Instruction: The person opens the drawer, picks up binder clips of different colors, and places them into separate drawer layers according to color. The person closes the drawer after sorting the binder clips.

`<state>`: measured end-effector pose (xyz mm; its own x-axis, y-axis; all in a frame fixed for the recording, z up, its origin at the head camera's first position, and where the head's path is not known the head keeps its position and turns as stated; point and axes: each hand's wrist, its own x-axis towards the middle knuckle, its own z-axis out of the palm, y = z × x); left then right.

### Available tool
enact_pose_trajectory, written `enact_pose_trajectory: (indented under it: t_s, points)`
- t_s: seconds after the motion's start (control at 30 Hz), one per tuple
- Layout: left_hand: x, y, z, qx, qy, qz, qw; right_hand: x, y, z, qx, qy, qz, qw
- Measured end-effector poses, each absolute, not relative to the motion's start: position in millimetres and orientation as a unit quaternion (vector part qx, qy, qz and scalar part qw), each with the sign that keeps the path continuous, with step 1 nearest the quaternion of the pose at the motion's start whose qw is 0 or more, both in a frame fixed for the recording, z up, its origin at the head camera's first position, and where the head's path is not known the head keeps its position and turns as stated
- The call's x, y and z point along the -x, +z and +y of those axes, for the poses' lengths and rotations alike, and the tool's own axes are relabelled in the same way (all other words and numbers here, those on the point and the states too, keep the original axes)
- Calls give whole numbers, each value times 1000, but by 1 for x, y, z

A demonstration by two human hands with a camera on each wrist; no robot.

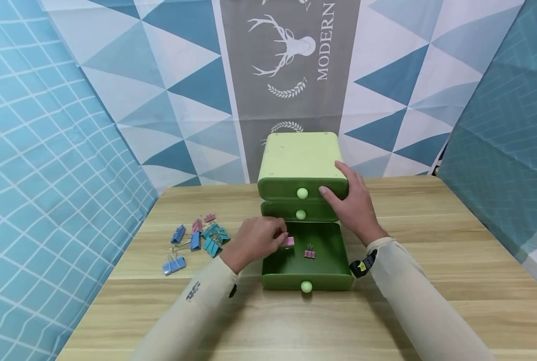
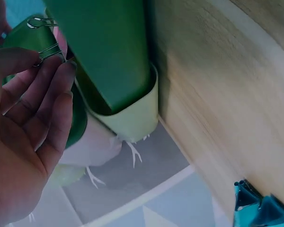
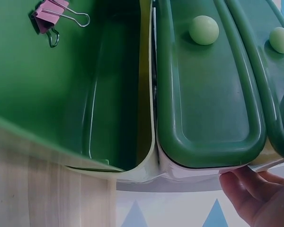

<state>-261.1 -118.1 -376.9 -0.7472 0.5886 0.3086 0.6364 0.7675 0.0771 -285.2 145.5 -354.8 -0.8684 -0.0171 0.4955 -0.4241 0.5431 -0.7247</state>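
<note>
A green desktop drawer unit (image 1: 302, 155) stands on the table with its bottom drawer (image 1: 306, 282) pulled out. Over that drawer's left side, my left hand (image 1: 256, 238) pinches a pink binder clip (image 1: 289, 241) by a wire handle (image 2: 49, 49) between thumb and fingertips. Another pink binder clip (image 1: 310, 254) lies on the drawer floor, and the right wrist view shows it with its handles spread. My right hand (image 1: 356, 205) rests against the unit's upper right corner, thumb on the front of the top drawer (image 1: 277, 189). Some of its fingers are hidden along the side.
Left of the unit lies a loose pile of binder clips: teal (image 1: 212, 245), blue (image 1: 174, 265) and pink (image 1: 210, 217). The middle drawer (image 1: 277, 210) is closed. Patterned cloth (image 1: 196, 100) hangs behind the wooden table (image 1: 412, 225), and blue checked cloth (image 1: 38, 150) borders the left.
</note>
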Motion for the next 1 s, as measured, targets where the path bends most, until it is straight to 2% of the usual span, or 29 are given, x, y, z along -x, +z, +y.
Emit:
enact_pose_trajectory:
  t_s: [0.53, 1.0]
  points:
    - [274, -383, -99, 376, -24, -915, 147, 284, -355, 144, -128, 461, -849, 224]
    - [280, -383, -83, 368, -27, -923, 107, 284, -355, 144, -129, 459, -848, 230]
